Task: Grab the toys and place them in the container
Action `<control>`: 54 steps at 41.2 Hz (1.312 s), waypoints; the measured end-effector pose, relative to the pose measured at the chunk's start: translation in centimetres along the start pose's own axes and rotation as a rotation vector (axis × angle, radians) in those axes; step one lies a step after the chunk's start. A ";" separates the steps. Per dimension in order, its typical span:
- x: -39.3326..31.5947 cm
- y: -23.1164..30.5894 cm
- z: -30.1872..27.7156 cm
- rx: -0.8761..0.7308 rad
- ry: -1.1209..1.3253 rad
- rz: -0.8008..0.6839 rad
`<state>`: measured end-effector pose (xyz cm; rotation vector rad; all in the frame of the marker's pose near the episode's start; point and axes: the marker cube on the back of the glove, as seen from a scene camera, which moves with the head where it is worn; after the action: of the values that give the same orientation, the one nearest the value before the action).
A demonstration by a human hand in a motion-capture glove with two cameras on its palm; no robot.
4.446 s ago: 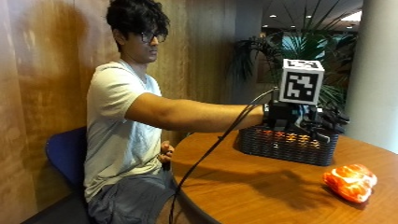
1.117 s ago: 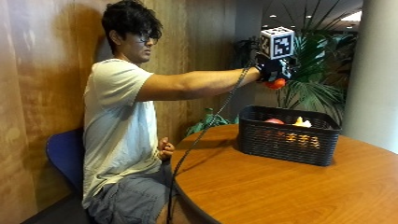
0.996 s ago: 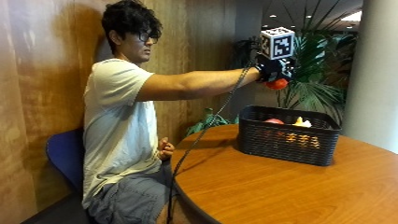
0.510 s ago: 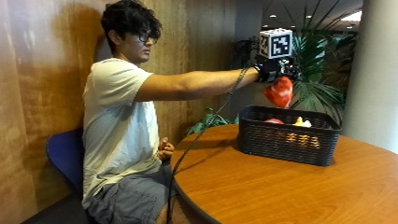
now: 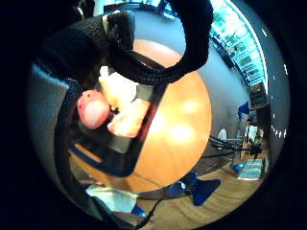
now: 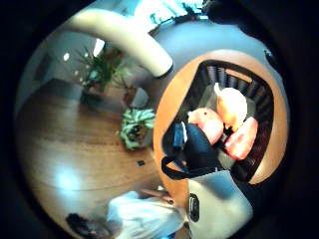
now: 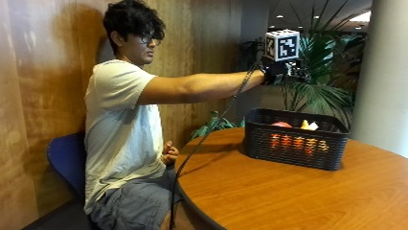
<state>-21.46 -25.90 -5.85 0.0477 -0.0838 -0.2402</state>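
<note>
Round brown wooden table, smooth and glossy with bright light patches. Black woven plastic basket, matt, open-slatted. Orange and pink toys inside, soft-looking, matt. Black cloth-gloved right hand, matt.

Round wooden table, glossy and orange-brown, well below the raised hand. Directly on it, under that hand: black slatted plastic basket near the table's far edge.

A round wooden table stood by a wood-panelled wall. A blue chair, a potted palm and a pale column stood around it.
</note>
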 end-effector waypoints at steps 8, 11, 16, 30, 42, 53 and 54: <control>0.3 1.0 -0.2 -0.037 0.050 -0.019; 0.3 1.4 -0.2 -0.023 0.045 -0.023; 1.0 2.7 -0.2 -0.020 0.047 -0.028; 3.4 6.3 -0.5 0.005 0.041 0.030; 7.5 12.8 0.0 -0.009 0.014 0.103; 9.1 18.5 1.9 -0.053 0.045 0.122; 9.3 19.0 2.0 -0.053 0.043 0.126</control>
<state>-8.21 -9.80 -2.09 -0.0049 -0.0371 -0.1155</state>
